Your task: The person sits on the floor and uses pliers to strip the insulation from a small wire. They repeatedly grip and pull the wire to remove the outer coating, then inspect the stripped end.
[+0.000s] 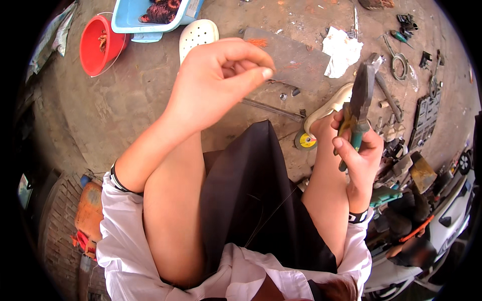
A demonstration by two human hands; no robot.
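Closest to the camera comes your loose white shirt, bunched over the black fabric garment between your bare legs. And up goes the eye to your left hand: fingers loosely curled, thumb tip close to the forefinger, and whether anything thin is pinched there, you can't tell from this view. Over on the right, your right hand has its fingers wrapped around heavy pliers with a dark metal head and green grip, held in the air beside your right shin, near the cream clog.

It looks like a readying step: tool in hand, no workpiece showing at its jaws. The next move probably calls for a firm, settled squeeze low on the handles, with both hands brought together.

Now the lie of it: the head points away from you, the handles run back toward your palm, and the long axis leans slightly rightward toward the tip.
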